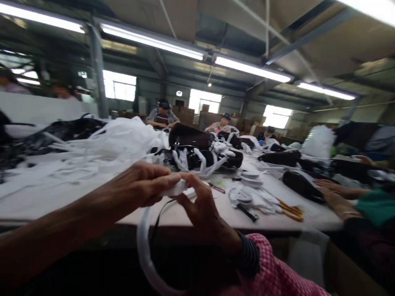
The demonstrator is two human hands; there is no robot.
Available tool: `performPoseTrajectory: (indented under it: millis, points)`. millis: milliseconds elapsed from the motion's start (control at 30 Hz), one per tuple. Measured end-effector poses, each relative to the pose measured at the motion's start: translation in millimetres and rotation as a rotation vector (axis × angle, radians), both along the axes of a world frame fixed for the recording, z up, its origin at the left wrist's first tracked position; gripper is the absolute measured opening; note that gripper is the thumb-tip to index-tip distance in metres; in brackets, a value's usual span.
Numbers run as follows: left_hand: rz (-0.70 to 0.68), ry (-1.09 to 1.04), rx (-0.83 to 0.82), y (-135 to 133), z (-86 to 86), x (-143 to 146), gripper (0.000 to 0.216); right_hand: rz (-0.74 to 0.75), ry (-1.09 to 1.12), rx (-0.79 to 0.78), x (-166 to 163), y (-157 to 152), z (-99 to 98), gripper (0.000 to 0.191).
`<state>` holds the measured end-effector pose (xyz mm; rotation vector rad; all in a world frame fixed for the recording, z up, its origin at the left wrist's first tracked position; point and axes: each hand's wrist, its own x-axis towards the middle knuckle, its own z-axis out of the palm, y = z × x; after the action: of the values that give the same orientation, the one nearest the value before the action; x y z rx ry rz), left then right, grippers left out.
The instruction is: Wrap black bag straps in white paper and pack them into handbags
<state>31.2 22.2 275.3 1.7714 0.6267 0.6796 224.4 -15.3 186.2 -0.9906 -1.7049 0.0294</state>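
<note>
My left hand (151,185) pinches the end of a white wrapped strap (143,242), which curves down below the table edge. My right hand (200,201) meets it from the other side, thumb and index finger closed on the same white end; the fingertips partly hide it. A thin black cord (159,216) hangs beside the strap. Beyond my hands lies a pile of black bags (191,137) with white-wrapped handles. To the right of my right hand are a coil of white strip (240,196), a roll of white tape (251,179) and yellow-handled scissors (291,210).
White sheeting (123,135) heaps up on the left of the table (173,216). A pink-and-black tool (217,188) and a black strap piece (247,213) lie near the middle. On the right, a co-worker's hands (335,193) touch a black bag (300,186). Several people sit across the table.
</note>
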Motion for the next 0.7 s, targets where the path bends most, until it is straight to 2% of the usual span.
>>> performPoseTrajectory:
  millis: [33,133,267,367,500,700]
  points:
    - [0.03,0.065,0.024,1.0,1.0,-3.9,0.048,0.006,0.001,-0.027,-1.7,5.7,2.5,0.018]
    - [0.127,0.209,0.037,11.3,0.7,-6.8,0.065,-0.05,-0.17,-0.007,3.2,18.6,12.4,0.019]
    - [0.232,0.253,0.013,23.1,-11.9,-15.4,0.068,-0.21,-0.631,0.215,20.8,32.8,29.4,0.021]
    - [0.244,0.213,-0.069,24.5,-20.0,-28.8,0.07,-0.29,-0.81,0.339,32.9,44.7,34.5,0.023]
    - [0.176,0.151,-0.144,20.9,-20.7,-43.1,0.071,-0.284,-0.826,0.363,41.3,55.9,31.9,0.022]
    - [0.0,0.029,-0.216,21.7,-25.0,-54.4,0.044,-0.221,-0.693,0.302,40.0,61.7,42.5,0.022]
